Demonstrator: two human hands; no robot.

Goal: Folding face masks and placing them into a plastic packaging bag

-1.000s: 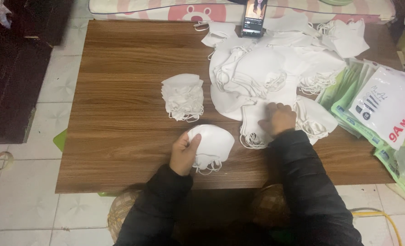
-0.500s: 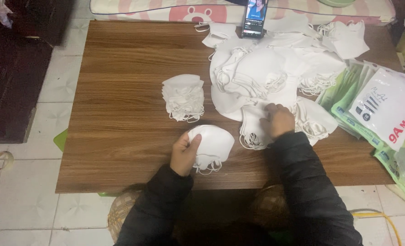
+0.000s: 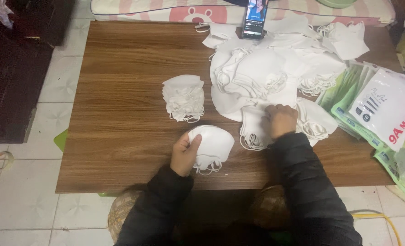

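Note:
My left hand (image 3: 184,154) grips the left edge of a small stack of white folded face masks (image 3: 214,145) lying near the front edge of the brown wooden table (image 3: 120,91). My right hand (image 3: 281,120) rests with curled fingers on the near edge of a big loose heap of white masks (image 3: 266,73), pinching one mask (image 3: 255,127) there. A neat stack of masks (image 3: 183,97) stands apart, left of the heap and beyond my left hand.
A phone (image 3: 254,19) leans upright at the table's far edge with its screen lit. Green and white mask packets (image 3: 380,109) overlap on the right side. A dark cabinet (image 3: 11,68) stands left on the tiled floor. A yellow cable (image 3: 380,218) lies at bottom right.

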